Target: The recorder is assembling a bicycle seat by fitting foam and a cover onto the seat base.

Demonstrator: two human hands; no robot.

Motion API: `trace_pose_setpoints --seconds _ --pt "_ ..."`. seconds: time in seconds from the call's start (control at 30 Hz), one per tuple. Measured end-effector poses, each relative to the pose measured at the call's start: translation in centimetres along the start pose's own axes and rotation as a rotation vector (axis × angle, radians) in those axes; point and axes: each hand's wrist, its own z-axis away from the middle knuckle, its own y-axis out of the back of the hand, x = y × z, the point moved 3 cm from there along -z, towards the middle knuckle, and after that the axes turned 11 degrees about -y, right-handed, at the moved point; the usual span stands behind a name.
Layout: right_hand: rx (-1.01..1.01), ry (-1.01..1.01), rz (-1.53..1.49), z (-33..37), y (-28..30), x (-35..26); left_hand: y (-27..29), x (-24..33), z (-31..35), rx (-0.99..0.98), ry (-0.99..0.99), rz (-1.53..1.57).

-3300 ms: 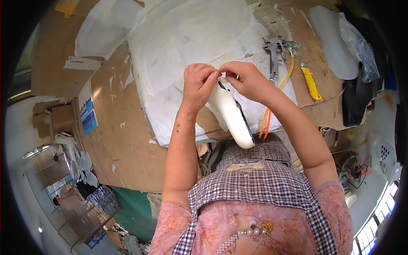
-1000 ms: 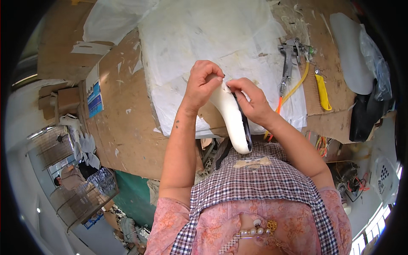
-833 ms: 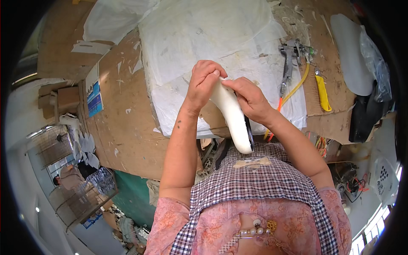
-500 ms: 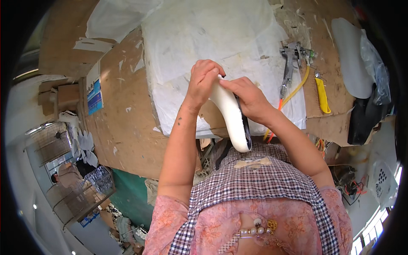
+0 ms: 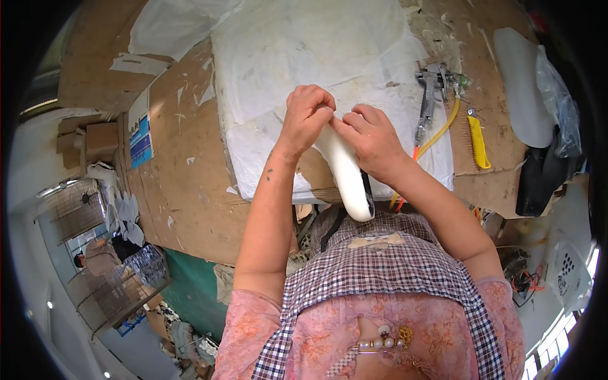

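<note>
A long white insole, padded and curved, has a dark underside showing along its right edge. Its near end points toward my apron, while its far end is between my hands. My left hand pinches that far end with curled fingers, thumb against forefinger. From the right, my right hand grips the same end, thumb and forefinger meeting the left thumb at the tip. Both hands cover the tip, so its exact edge is hidden.
White sheeting covers the middle of the cardboard-topped table. To the right lie a metal spray gun on a yellow hose and a yellow-handled cutter. Beyond are a white sole-shaped piece and black pieces.
The insole's near end has risen slightly, away from my apron. My right hand has turned a little, its fingers curling above the insole, and the left hand has shifted slightly.
</note>
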Motion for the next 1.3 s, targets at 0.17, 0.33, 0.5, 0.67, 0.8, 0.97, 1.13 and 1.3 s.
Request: trace_pose_setpoints --seconds 0.17,0.33,0.5,0.67,0.8,0.97,1.13,1.3 --pt "-0.196 -0.285 -0.606 0.4 -1.1 1.8 0.6 -0.8 0.4 -0.024 0.039 0.089" --pt "-0.364 -0.919 -1.314 2.4 -2.5 2.9 1.1 -0.4 0.7 -0.039 0.053 0.132" --pt "-0.395 -0.977 -1.356 1.6 -2.8 2.1 0.8 -0.2 0.4 -0.070 0.037 0.154" --pt "-0.399 -0.986 -1.300 1.5 -3.0 2.4 0.4 0.0 0.2 -0.068 -0.010 0.124" --pt "-0.374 -0.855 -1.091 1.2 -3.2 2.3 0.7 -0.5 0.5 -0.094 0.020 0.122" --pt "-0.521 -0.965 -1.187 0.3 -2.3 2.8 0.7 -0.1 0.7 -0.085 0.019 0.129" --pt "-0.560 -0.861 -1.088 0.2 -2.9 2.8 0.5 -0.1 0.6 -0.100 0.018 0.132" --pt "-0.438 -0.710 -0.817 -0.1 -2.7 2.0 0.6 -0.5 0.9 -0.103 0.040 0.119"
